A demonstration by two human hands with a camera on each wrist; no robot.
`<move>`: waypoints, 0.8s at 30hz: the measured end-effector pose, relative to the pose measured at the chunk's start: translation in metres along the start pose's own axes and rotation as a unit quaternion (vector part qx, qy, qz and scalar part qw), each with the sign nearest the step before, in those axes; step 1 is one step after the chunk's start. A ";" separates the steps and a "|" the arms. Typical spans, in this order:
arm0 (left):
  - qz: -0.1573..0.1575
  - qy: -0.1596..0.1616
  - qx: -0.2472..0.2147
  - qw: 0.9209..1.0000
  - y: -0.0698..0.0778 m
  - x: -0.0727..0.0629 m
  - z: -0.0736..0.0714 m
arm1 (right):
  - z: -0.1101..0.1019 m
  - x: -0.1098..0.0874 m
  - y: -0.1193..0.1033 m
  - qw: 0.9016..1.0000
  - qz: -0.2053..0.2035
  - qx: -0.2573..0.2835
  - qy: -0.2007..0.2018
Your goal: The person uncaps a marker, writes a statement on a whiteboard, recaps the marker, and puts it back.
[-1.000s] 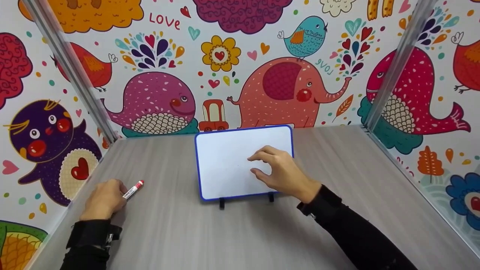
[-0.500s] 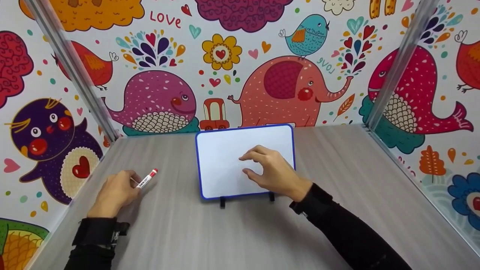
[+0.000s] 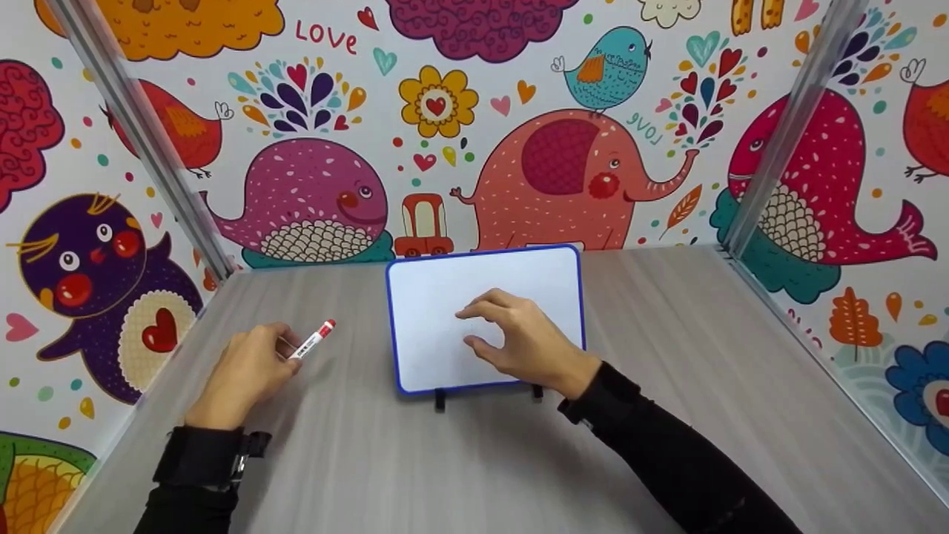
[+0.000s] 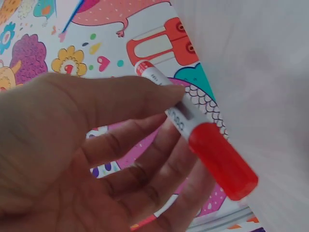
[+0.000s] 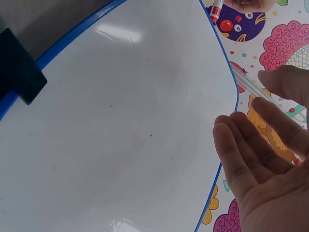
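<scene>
A white marker with a red cap [image 3: 315,340] is pinched between the thumb and fingers of my left hand [image 3: 252,371], above the left part of the table. In the left wrist view the marker [image 4: 219,157] slants across the fingers, its capped end down to the right. My right hand [image 3: 530,337] hovers before a small whiteboard [image 3: 426,319] with a blue frame. Its fingers are loosely bent, with a gap to the thumb and nothing between them. The right wrist view shows the whiteboard's face [image 5: 130,135] bare but for tiny specks, beside my right hand [image 5: 270,169].
Black stand feet [image 3: 440,400] hold the whiteboard tilted up on the grey wood-grain table [image 3: 385,475]. Cartoon-printed walls [image 3: 437,44] close in the back and both sides, with metal posts [image 3: 148,148] at the corners.
My left hand has lifted and moved right and away from me, carrying the marker toward the whiteboard. My right hand has shifted left across the board's front, its fingers keeping the same bend.
</scene>
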State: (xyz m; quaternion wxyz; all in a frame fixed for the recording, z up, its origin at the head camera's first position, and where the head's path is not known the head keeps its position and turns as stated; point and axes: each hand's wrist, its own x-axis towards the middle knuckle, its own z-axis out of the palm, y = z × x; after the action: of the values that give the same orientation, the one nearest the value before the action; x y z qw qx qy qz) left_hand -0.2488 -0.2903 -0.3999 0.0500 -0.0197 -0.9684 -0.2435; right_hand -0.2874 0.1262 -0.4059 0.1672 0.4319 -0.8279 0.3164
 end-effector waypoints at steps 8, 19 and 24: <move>0.028 0.007 -0.004 1.000 0.021 -0.002 0.000 | 0.008 0.005 -0.003 1.000 -0.009 0.010 -0.002; 0.042 0.008 -0.022 0.999 0.047 -0.005 0.001 | 0.017 0.008 -0.008 0.999 -0.017 0.030 -0.004; 0.041 0.010 -0.022 0.999 0.061 -0.007 0.001 | 0.021 0.010 -0.008 0.999 -0.031 0.044 -0.001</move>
State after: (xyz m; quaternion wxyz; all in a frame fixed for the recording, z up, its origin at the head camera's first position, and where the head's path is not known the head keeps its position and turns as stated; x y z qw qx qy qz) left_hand -0.2382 -0.2361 -0.3727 0.0689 -0.0581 -0.9606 -0.2630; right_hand -0.2866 0.1025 -0.4134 0.1573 0.4643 -0.7995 0.3470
